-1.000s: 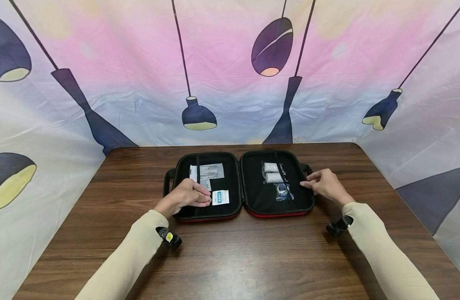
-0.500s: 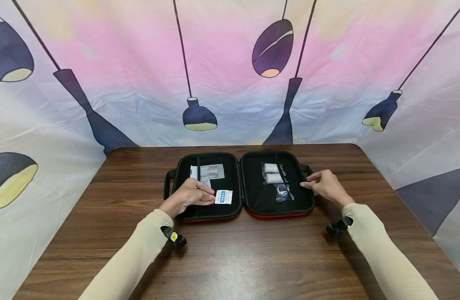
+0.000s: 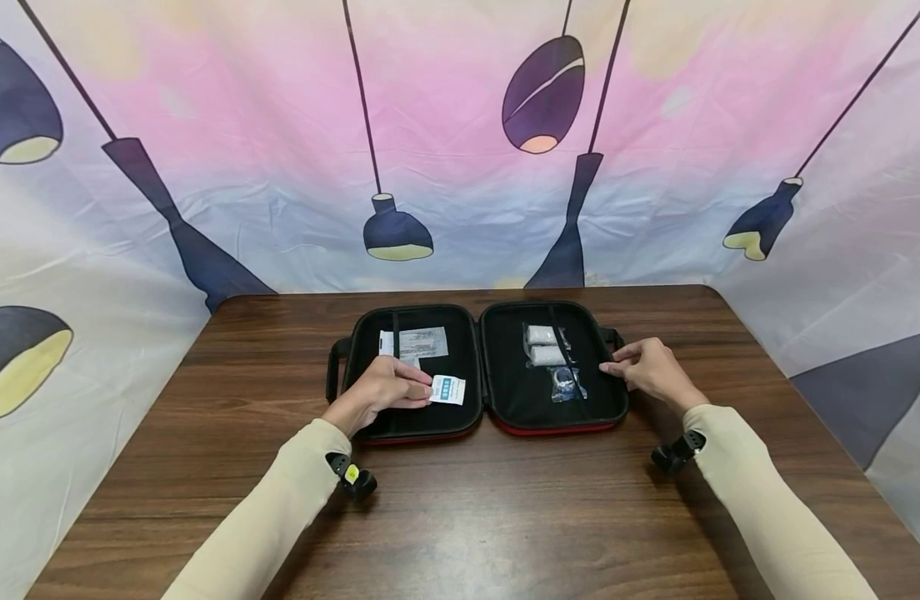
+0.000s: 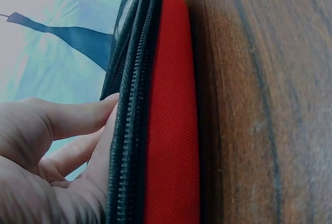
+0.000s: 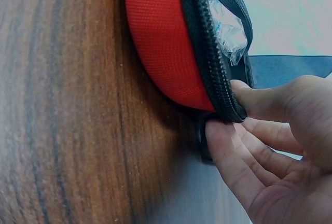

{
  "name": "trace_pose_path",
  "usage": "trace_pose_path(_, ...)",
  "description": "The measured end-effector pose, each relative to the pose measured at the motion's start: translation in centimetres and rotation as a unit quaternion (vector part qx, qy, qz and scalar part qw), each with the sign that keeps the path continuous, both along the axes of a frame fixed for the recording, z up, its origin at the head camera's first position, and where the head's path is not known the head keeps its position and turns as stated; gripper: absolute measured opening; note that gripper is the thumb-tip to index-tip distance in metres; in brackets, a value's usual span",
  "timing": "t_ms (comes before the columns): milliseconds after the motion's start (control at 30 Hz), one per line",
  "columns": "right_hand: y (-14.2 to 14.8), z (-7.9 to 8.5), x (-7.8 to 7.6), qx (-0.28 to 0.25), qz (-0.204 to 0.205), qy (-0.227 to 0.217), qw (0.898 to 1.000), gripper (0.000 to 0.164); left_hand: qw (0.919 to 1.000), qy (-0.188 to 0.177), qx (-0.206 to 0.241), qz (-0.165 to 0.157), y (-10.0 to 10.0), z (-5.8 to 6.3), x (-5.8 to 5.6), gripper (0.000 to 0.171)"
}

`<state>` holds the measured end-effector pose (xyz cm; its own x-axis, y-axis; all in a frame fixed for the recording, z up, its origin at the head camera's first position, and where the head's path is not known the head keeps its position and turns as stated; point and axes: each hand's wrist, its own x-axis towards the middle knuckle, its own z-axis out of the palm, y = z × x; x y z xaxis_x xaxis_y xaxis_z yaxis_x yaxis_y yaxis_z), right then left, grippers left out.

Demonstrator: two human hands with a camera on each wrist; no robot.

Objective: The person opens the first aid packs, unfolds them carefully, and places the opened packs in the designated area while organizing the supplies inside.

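An open zippered case [image 3: 553, 421], red outside and black inside, lies flat in two halves on the wooden table. My left hand [image 3: 385, 388] reaches into its left half and pinches the left edge of a small white packet with blue print [image 3: 448, 390]. In the left wrist view, thumb and finger of the left hand [image 4: 67, 146] meet behind the zippered rim, which hides the packet. My right hand [image 3: 652, 371] grips the outer rim of the right half. The right wrist view shows that hand's [image 5: 275, 146] thumb inside the rim and its fingers outside.
Printed paper packets [image 3: 424, 342] sit under a strap in the left half. In the right half, two white rolls in clear wrap [image 3: 547, 356] and a clear bag with something blue [image 3: 567, 385] lie by another strap. A carry handle [image 3: 337, 367] sticks out left.
My left hand has shifted a little to the right, and the white packet has moved right with it and turned slightly. The right hand has stayed on the case rim.
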<state>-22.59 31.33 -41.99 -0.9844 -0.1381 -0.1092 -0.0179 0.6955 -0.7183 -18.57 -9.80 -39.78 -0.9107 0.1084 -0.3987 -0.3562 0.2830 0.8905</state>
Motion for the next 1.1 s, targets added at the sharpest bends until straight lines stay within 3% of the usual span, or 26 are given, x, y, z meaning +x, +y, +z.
trace_pose_path(500, 0.00, 0.20, 0.05, 0.001, -0.001, 0.002, 1.000, 0.052, 0.9997, 0.005, 0.007, 0.024, 0.33, -0.03, -0.05, 0.025)
trace_pose_path(1100, 0.00, 0.16, 0.06, 0.001, -0.001, 0.003, 1.000, 0.050, 0.9996, 0.013, 0.005, 0.022, 0.48, 0.04, 0.10, 0.027)
